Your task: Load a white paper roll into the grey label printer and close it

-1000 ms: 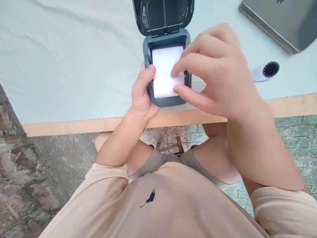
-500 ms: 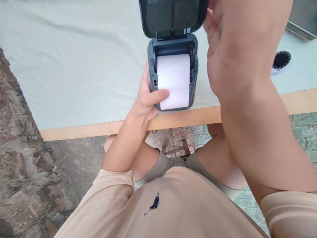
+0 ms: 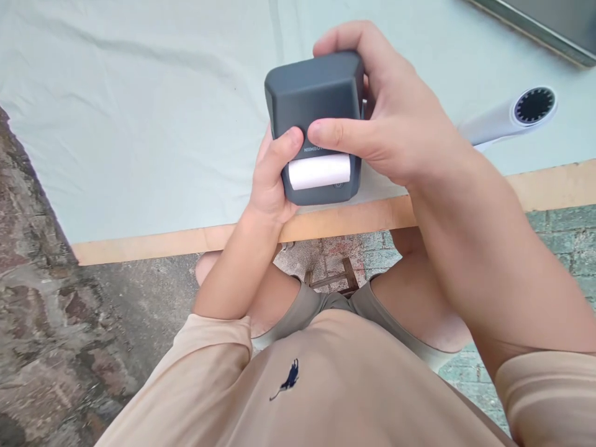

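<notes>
Both hands hold a dark grey label printer [image 3: 316, 102] above the table's near edge, its lid closed. A strip of white label paper [image 3: 320, 172] sticks out of the slot at its front. My left hand [image 3: 274, 174] grips the printer's left side, thumb on the lid. From the right, my right hand [image 3: 386, 112] wraps round it, with its thumb across the lid and its fingers over the far edge. Part of the lettering on the lid is covered by the right thumb.
A pale cloth [image 3: 162, 124] covers the table, whose light wooden edge [image 3: 195, 240] runs across the front. To the right lies a white device with a dark round toothed end [image 3: 534, 105]. A dark flat object with a metallic rim [image 3: 554, 28] is at the far right corner.
The printer's lid, raised before with my right hand at it, has come down over the paper. My right hand has moved nearer and now clasps the closed printer.
</notes>
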A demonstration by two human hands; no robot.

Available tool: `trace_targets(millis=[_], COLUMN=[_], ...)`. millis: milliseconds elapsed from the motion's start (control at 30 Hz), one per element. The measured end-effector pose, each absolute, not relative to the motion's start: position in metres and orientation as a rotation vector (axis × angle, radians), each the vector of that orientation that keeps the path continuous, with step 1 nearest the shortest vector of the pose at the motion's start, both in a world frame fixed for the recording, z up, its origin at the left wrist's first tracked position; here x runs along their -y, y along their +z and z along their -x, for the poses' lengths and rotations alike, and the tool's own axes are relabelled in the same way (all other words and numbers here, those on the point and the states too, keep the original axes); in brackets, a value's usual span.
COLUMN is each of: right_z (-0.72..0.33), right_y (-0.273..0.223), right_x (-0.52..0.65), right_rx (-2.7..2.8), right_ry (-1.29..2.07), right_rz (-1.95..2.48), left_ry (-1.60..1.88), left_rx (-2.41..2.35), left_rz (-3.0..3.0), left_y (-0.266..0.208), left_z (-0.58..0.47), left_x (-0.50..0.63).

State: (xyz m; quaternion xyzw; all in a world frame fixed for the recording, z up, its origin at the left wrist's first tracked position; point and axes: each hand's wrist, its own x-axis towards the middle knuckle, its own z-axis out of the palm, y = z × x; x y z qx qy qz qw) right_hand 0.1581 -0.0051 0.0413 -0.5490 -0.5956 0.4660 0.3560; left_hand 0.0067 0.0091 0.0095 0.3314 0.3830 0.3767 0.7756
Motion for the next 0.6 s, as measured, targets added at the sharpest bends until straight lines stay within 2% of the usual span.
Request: trace_targets(millis=[233,500,600], right_z=[-0.158,-0.183,-0.181], right_y=[0.055,0.077,0.072], right_x=[0.006,0.008,0.008], right_rx=[1.539,2.128,1.952], right_ry=[1.005,0.820,0.642], right_rz=[1.598,1.562,1.697], left_ry=[0.876,0.913,0.929], left_rx=[-0.928,-0.933,-0.909], left_rz=[-0.628,-0.664,-0.671], left_y=[0.010,-0.001,0.000], left_z=[-0.010,-0.013,-0.011], left_x=[-0.014,-0.013,-0.014])
